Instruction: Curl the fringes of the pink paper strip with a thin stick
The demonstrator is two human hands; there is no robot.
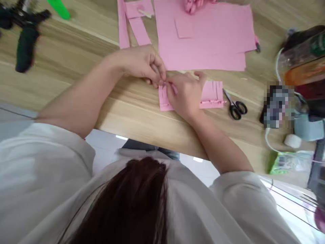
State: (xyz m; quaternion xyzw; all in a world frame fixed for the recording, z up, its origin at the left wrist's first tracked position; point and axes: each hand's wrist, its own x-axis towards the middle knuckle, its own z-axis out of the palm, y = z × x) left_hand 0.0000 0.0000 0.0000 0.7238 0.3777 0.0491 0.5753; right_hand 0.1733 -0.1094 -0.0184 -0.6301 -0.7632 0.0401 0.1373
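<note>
A pink paper piece (212, 90) with slits cut along its upper side lies on the wooden table near its front edge. A crinkled pink strip (212, 102) runs along its lower right part. My left hand (148, 66) is closed in a pinch at the upper left corner of this paper. Fingertip to fingertip with it, my right hand (186, 93) pinches at the same corner and covers the paper's middle. What exactly lies between the fingertips is too small to make out, but it looks pink. Scissors (237, 109) with black handles rest just right of the paper.
Beyond my hands lie large pink sheets (210, 40) with a small pink square (184, 27) on top, beside pink strips (139, 30). A black tripod-like stand (26, 44) and a green object (59, 8) are at far left. A blurred-out device (275, 105), cables and a green packet (284, 162) occupy the right.
</note>
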